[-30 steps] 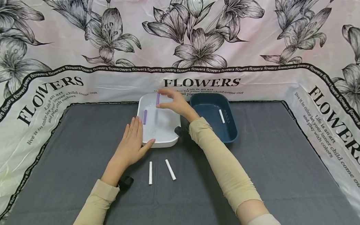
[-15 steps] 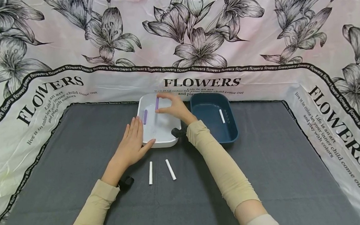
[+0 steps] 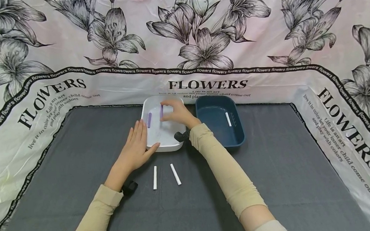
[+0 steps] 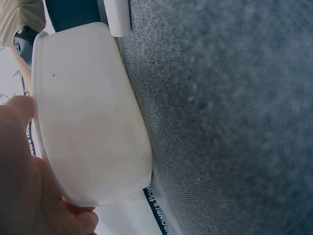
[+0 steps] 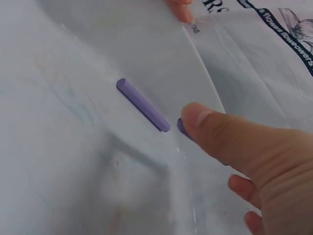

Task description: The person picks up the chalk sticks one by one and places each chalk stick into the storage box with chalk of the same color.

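"What's in hand?"
"Setting down, it seems: the purple chalk (image 3: 161,111) is over the white tray (image 3: 165,135), held end to end by the right hand (image 3: 180,113), thumb and forefinger parted about its length. Whether it touches the tray floor, I can't tell."
"Next?"
"Probably loosen once it rests, without nudging the other purple chalk (image 3: 149,120) nearby."
"Room?"
"Towards the person, bare tray floor. The left hand (image 3: 136,146) lies straight-fingered along the left edge; the blue tray (image 3: 211,124) stands beyond the right."
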Available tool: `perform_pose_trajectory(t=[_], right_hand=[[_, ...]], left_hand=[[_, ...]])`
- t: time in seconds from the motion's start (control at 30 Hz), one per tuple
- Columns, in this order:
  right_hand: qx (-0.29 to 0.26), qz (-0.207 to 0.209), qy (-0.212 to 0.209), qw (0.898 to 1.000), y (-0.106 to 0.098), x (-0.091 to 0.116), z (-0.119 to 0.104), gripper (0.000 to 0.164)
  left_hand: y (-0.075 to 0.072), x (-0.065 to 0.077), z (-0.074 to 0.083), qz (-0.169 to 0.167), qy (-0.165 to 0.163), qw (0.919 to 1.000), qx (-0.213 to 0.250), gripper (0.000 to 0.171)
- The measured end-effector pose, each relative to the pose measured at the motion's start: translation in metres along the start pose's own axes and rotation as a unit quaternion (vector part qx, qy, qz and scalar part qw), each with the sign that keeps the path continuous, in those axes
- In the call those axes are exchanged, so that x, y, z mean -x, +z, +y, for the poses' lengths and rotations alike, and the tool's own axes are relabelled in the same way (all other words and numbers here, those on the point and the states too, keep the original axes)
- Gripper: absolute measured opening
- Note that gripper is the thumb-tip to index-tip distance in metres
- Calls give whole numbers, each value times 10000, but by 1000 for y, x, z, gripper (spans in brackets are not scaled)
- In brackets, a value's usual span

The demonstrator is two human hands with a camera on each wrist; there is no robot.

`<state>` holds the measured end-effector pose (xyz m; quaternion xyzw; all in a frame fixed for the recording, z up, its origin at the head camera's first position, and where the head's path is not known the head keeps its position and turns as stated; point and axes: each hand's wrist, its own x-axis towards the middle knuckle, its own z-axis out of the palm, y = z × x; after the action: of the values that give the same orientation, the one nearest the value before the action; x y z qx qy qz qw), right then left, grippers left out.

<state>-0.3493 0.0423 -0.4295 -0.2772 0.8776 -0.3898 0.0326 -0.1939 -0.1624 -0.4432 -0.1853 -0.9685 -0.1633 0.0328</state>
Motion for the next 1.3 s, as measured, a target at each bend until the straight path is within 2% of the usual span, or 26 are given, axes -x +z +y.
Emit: perform_pose_trajectory(t=[0.2, 0.4, 0.5, 0.97, 1.3], right_hand=[[813, -508, 276, 9950, 1, -5, -4, 70], [1777, -817, 506, 9794, 5, -9, -8, 70], [2086, -879, 596, 9722, 8, -9, -9, 69], [2710, -916, 614, 9562, 15, -6, -15, 65], [2716, -836, 572, 9571, 16, -5, -14, 64]], left_hand=[[2, -1, -1, 59, 55, 9999, -61, 93], [6, -2, -2, 73, 76, 9999, -39, 93], [6, -2, -2, 74, 85, 9999, -17, 93], [5, -1, -4, 28, 22, 10000, -57, 93], [3, -1, -2, 8, 28, 10000, -65, 93]])
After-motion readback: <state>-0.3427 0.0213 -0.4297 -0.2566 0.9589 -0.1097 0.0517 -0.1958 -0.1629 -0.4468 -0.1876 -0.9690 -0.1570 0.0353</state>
